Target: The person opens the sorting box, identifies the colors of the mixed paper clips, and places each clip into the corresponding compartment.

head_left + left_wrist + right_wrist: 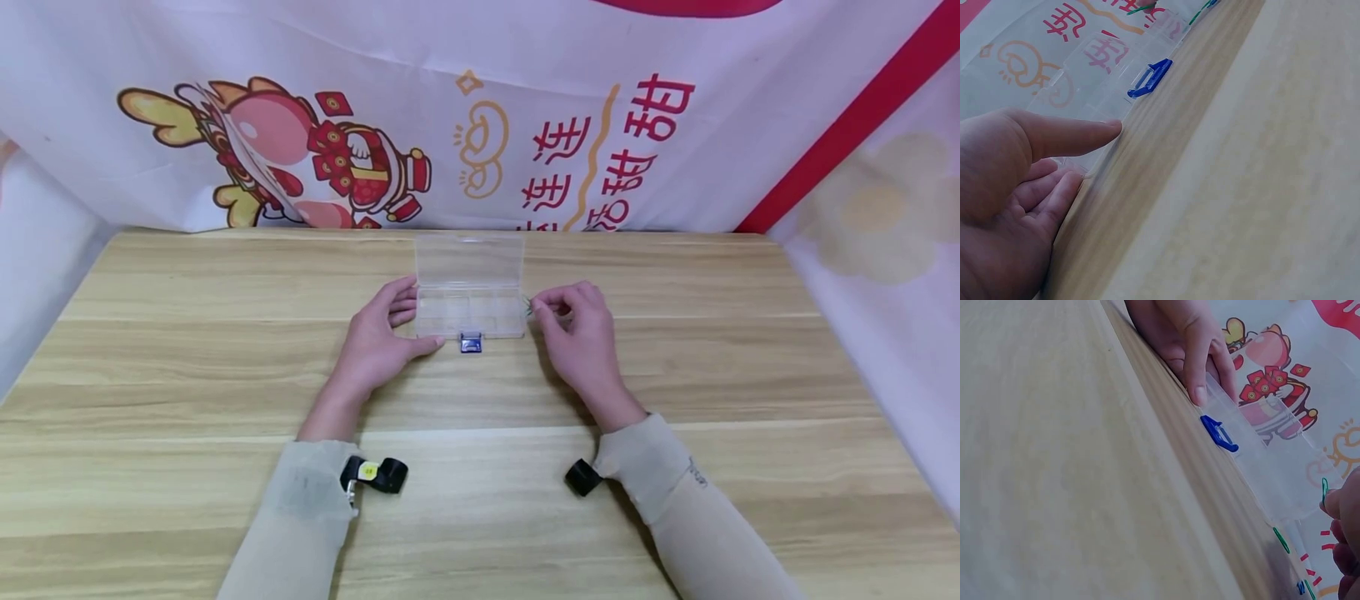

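Note:
A clear plastic compartment box (444, 312) lies on the table with its transparent lid (469, 262) raised at the back. Its blue latch (471, 342) hangs at the front edge. My left hand (372, 343) holds the box's left end, thumb along the front edge and fingers at the side. Just beyond the right end, my right hand (583, 333) pinches a green paper clip (1325, 490) between thumb and fingertip. Below that hand, in the right wrist view, another green paper clip (1281, 540) and a small blue clip (1300, 587) lie on the table.
The wood-grain table (480, 508) extends around the box on all sides. Behind it hangs a white printed cloth (480, 83) with a cartoon figure and red characters. Black wrist camera mounts (390, 475) stick out inward from both sleeves.

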`<state>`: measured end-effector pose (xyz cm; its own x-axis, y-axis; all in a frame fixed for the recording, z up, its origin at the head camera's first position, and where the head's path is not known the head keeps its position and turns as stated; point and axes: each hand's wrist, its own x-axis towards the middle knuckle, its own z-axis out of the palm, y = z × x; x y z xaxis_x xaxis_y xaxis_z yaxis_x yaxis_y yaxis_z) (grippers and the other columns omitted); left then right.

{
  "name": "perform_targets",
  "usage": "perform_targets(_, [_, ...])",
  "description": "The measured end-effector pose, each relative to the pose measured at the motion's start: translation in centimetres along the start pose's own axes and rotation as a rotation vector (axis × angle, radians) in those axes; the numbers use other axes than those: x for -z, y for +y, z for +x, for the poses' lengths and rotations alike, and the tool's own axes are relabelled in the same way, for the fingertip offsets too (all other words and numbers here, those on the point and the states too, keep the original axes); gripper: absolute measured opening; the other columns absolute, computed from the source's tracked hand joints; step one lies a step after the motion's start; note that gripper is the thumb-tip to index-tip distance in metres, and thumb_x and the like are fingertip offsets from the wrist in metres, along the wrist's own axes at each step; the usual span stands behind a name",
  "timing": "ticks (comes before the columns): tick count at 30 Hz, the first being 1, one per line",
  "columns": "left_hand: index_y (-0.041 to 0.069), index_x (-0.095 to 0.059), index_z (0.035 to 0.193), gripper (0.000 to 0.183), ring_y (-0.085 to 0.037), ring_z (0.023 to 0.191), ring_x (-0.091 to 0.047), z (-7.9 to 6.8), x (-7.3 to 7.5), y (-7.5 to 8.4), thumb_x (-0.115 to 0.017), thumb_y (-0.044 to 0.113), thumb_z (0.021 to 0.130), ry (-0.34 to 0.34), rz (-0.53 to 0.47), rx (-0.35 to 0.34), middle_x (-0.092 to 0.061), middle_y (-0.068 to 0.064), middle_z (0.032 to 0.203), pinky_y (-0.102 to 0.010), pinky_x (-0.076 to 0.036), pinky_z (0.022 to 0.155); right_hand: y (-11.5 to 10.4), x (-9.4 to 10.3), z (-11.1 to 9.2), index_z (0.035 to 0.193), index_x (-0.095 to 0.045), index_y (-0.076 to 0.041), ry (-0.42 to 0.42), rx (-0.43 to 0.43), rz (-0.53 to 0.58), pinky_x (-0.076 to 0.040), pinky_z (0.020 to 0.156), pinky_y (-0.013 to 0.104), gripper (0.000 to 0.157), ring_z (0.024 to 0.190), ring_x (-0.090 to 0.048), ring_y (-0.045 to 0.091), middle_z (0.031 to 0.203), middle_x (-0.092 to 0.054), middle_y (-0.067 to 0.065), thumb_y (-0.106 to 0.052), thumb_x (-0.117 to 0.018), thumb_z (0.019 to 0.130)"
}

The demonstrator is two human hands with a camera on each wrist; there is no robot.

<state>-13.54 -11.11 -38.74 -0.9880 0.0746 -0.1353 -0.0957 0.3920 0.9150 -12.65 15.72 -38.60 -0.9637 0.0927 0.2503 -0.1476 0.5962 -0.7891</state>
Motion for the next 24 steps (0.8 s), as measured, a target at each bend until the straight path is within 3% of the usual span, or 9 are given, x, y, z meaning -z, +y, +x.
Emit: perform_targets(24, [0.015, -0.041, 0.165, 0.093, -0.030, 0.144, -0.057, -0.07, 0.00, 0.13, -0.091, 0.010, 0.087, 0.004, 0.019, 0.000, -0.055, -0.011, 0.156, -0.042, -0.047, 0.125, -0.16, -0.81, -0.46, 0.105, -0.081, -0.007, -0.075, 0.070, -0.045, -0.045, 0.082, 0.032, 0.012, 0.096, -0.055, 0.024, 0.096, -0.063, 0.006, -0.018, -0.076, 0.102])
